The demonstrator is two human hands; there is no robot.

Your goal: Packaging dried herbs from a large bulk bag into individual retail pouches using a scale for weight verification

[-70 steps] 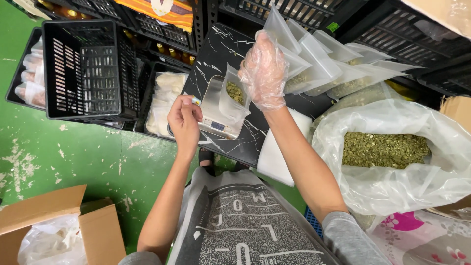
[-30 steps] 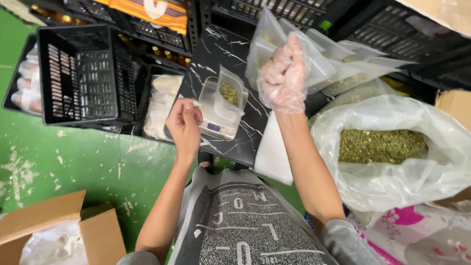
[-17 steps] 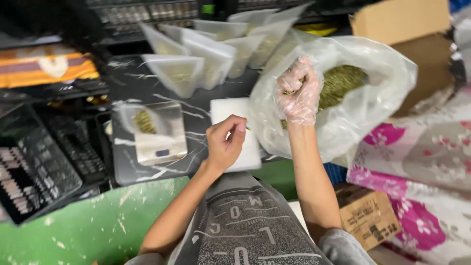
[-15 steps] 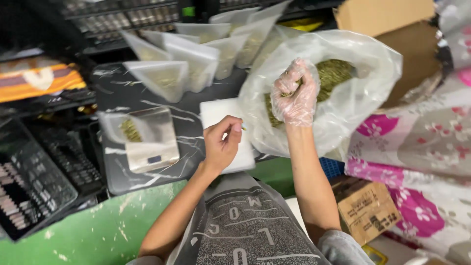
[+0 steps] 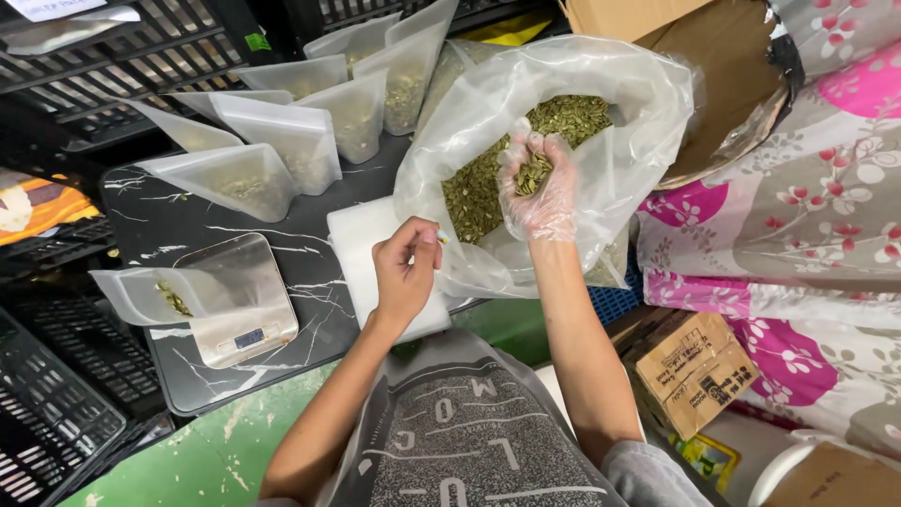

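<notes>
We are scooping: our gloved right hand (image 5: 537,188), fingers clamped on seeds (image 5: 531,174), is lifting inside the bag (image 5: 601,141); left hand (image 5: 404,272), fingers together, is pinching its rim; the pouch (image 5: 155,296) on the scale (image 5: 239,300) likely comes next.
</notes>
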